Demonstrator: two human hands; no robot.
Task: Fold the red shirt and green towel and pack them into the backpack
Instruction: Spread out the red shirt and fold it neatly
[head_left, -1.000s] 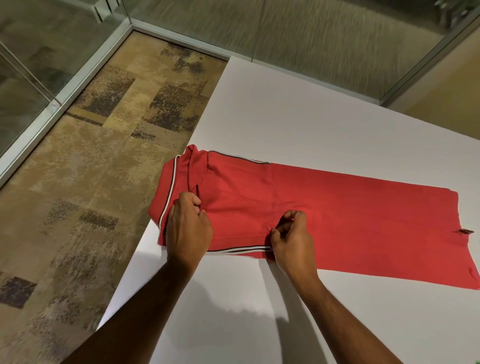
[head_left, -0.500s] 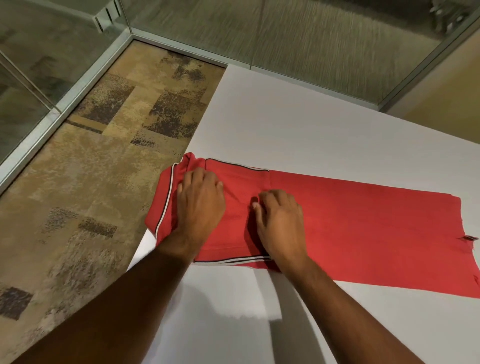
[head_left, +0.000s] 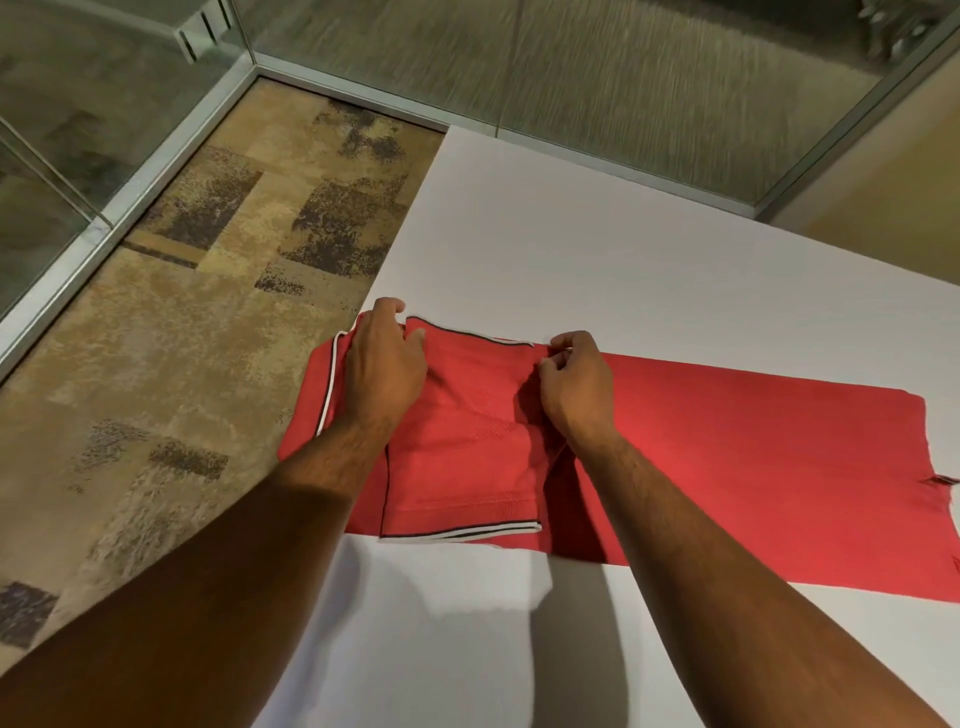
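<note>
1. Red shirt (head_left: 727, 457) lies flat on the white table (head_left: 597, 249) as a long narrow strip, its collar end at the table's left edge and hanging slightly past it over the patterned carpet (head_left: 171, 322), its hem end reaching the right border of the view
2. Both sleeves are folded in over the body; the near sleeve's striped cuff (head_left: 462, 534) lies along the strip's near edge, and a dark-piped edge runs along the far side between the two hands
3. The left hand (head_left: 382, 369) rests on the collar end, its fingers curled over the far edge of the fabric there and its thumb lying on the cloth; whether it truly grips that edge I cannot tell
4. The right hand (head_left: 574, 389) sits further along the far edge, where the folded sleeve meets the body, fingers and thumb drawn together pinching a small ridge of the fabric
5. The shirt passes under both hands, and both forearms cross over it from the near side
6. No bag or other container is in view, so nothing can be said of contents
7. Glass walls with metal frames (head_left: 171, 140) stand beyond the table and the carpet
</note>
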